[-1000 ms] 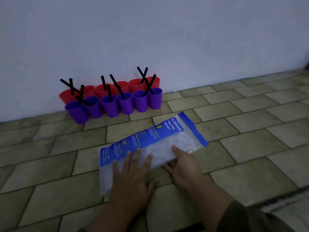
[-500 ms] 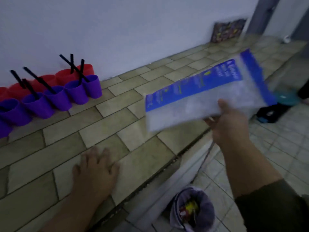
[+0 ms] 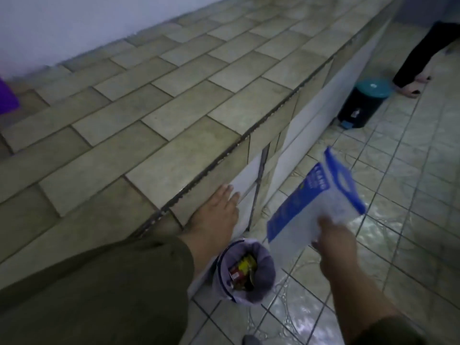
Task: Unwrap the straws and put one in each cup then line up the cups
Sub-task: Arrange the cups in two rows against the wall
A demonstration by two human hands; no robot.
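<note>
My right hand [image 3: 334, 241] grips a blue-and-clear plastic bag [image 3: 316, 202] out past the counter's edge, above the floor and to the right of a lined waste bin [image 3: 245, 271]. My left hand [image 3: 216, 211] lies flat, fingers spread, on the front edge of the tiled counter [image 3: 154, 125], holding nothing. Only a sliver of one purple cup [image 3: 6, 98] shows at the far left edge of the view. The other cups and the straws are out of view.
The small lined bin, with wrappers and a can inside, stands on the floor against the counter front. A dark pedal bin with a teal lid [image 3: 363, 103] stands further along. Another person's leg and foot [image 3: 413, 68] are at the upper right.
My view swung right and down, away from the cups. My right hand lifted the bag off the counter and carried it over the edge, down beside the bin. My left hand slid to the counter's edge.
</note>
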